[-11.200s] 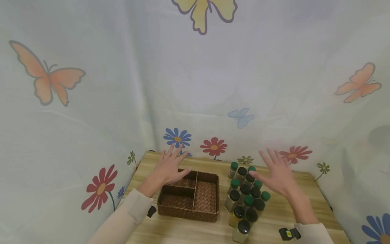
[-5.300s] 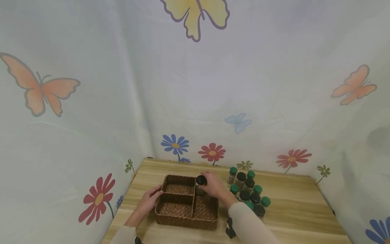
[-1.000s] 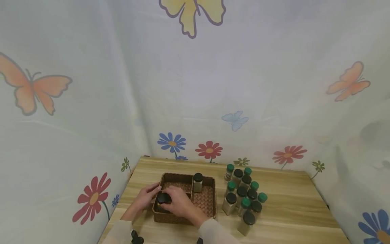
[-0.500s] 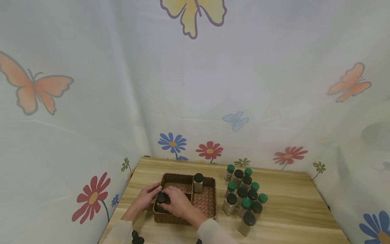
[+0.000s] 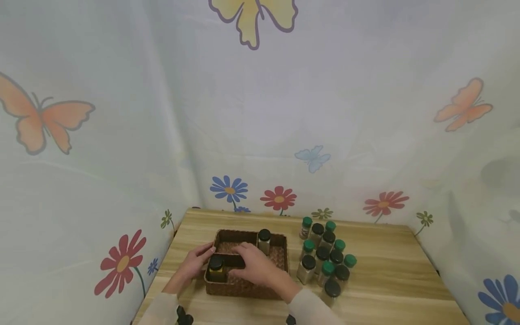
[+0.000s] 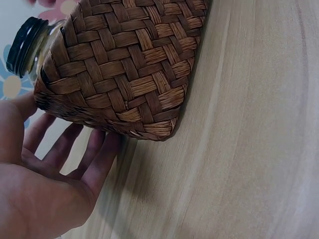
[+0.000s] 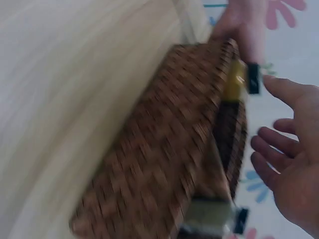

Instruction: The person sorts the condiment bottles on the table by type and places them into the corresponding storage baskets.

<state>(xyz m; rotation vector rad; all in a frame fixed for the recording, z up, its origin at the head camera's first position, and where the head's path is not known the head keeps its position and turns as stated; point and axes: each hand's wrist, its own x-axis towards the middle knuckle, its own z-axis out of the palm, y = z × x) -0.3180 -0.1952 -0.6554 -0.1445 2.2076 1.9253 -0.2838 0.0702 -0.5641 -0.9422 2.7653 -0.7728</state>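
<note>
A brown woven basket (image 5: pixel 243 291) with three compartments sits on the wooden table. My left hand (image 5: pixel 192 267) holds its left side, fingers along the outer wall (image 6: pixel 124 74) and thumb at the rim. In the front left compartment stands a black-lidded spice jar (image 5: pixel 217 269) with yellow contents, upright in the corner; its yellow body (image 7: pixel 234 84) also shows in the right wrist view. My right hand (image 5: pixel 260 270) hovers over the basket just right of this jar, fingers spread and holding nothing. Another black-lidded jar (image 5: pixel 264 242) stands at the back of the right compartment.
Right of the basket stands a close group of spice jars, some with black lids (image 5: pixel 308 262), some with green lids (image 5: pixel 327 268). One black-lidded jar (image 5: pixel 332 289) is nearest the front. A flower-printed curtain (image 5: pixel 345 113) surrounds the table (image 5: pixel 382 271).
My right hand has let go of the yellow jar in the front left compartment and drawn back to the right. The left hand stays on the basket. Earlier, both hands were spread above the table.
</note>
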